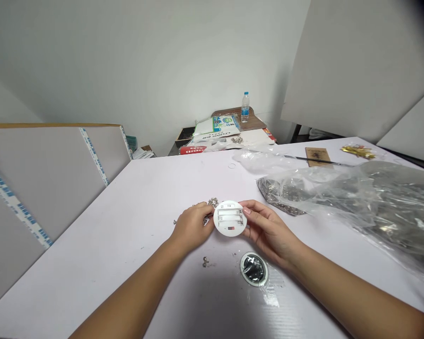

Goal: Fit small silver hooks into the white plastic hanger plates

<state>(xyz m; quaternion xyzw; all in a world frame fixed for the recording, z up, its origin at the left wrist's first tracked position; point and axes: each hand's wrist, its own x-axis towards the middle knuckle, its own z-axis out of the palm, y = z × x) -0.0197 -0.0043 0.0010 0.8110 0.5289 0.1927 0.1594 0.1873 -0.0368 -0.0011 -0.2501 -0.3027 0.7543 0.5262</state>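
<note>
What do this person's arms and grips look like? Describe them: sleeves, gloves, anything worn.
Both arms are bare as far as the view shows, with no sleeves. The left grip and the right grip are ungloved hands, with no ring, watch or bracelet visible. The right hand's fingernails look short and unpainted.

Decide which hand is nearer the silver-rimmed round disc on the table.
Right. The right hand is just beyond the disc, slightly to its right; the left hand is farther off, beyond it and to the left.

Head-worn view looks down at left hand and right hand.
</note>
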